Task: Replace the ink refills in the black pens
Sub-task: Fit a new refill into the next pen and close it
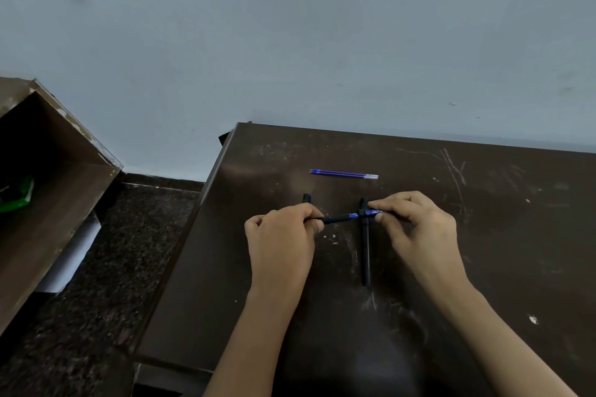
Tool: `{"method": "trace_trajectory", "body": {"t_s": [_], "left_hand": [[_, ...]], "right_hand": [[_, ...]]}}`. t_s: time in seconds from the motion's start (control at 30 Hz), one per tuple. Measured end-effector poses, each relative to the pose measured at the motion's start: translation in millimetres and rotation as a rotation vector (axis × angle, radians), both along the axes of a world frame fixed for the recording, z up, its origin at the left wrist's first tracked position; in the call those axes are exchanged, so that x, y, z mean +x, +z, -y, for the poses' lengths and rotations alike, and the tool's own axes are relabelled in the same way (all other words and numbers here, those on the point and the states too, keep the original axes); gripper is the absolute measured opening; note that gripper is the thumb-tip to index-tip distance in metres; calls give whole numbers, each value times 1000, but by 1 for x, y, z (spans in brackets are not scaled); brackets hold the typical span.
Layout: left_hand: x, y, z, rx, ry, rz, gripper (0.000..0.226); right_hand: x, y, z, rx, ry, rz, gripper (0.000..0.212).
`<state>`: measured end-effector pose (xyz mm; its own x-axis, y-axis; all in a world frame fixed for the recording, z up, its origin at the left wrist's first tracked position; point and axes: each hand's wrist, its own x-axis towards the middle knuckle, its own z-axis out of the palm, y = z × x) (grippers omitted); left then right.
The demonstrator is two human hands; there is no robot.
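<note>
The left hand and right hand each pinch one end of a black pen. Two blue refills lie near the desk's far edge.

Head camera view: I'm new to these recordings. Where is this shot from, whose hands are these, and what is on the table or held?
No machine here: a person wears one wide-angle camera on the head, looking down, so the two bare hands are that person's own. The left hand grips one end of a black pen, the right hand pinches the other, holding it above a dark table. A second black pen lies on the table beneath it. Farther back lie thin blue refills, seemingly two. A small black part shows behind the left hand; I cannot tell what.
</note>
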<state>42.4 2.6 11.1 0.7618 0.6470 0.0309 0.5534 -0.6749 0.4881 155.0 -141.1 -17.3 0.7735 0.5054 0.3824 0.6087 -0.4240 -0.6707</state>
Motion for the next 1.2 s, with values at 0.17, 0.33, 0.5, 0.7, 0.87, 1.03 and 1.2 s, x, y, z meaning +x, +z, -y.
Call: {"method": "trace_trajectory", "body": {"t_s": [0.17,0.33,0.5,0.7,0.87,1.03,1.2], "left_hand": [[2,0,4,-34,-63,8,16],[5,2,12,-124,-92,72,18],[7,1,20,-120,-105,28,22],[6,4,19,-135,-101,-46,26],[8,1,22,-248,-109,-33,23],[16,-2,24,-683,-55,-50,26],[19,-6,28,-639,91,-4,21]], "right_hand": [[-4,-5,-3,-26,75,33,27],[-5,1,-4,-36,119,21,24],[2,2,2,-52,147,-1,25],[-3,-1,0,-86,177,-63,27],[1,0,0,-100,176,-20,28],[8,3,-1,-71,130,-21,29],[9,5,5,-141,37,-121,37]]}}
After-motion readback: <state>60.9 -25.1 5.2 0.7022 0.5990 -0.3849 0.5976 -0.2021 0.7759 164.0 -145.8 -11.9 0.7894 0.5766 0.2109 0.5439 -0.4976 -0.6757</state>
